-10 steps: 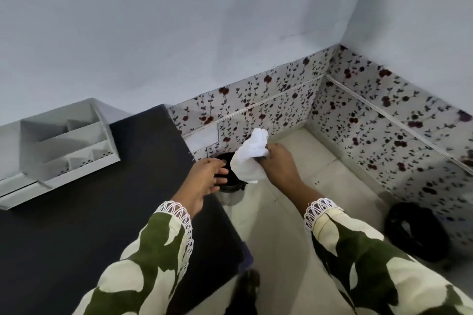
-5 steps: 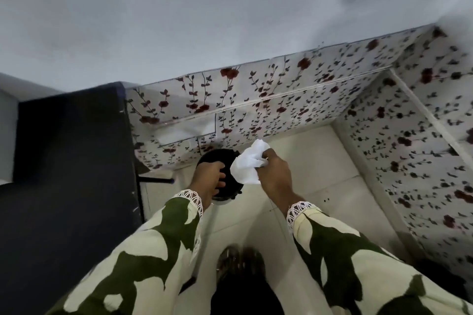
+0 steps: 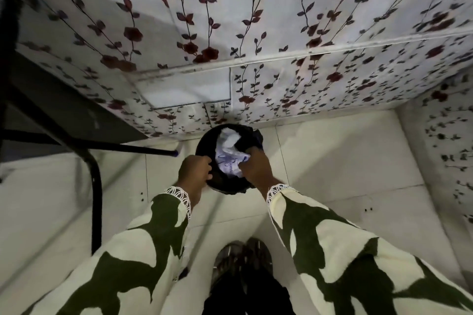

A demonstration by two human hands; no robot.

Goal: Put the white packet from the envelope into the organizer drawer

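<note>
Now both hands (image 3: 195,170) (image 3: 256,170) reach into black bin (image 3: 204,135).

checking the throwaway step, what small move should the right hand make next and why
Probably open the right hand and lift it out. It is down inside the black bin, the crumpled white paper already sits within the rim, and the left hand grips the bin's edge, steadying it.

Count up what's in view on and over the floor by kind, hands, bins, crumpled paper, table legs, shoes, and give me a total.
Hands: 2, left hand on the rim, right hand in the bin
Black bin: 1
Crumpled white paper: 1 wad
Black table frame: 1
Shoes: 2, blurred
Total: 7
</note>
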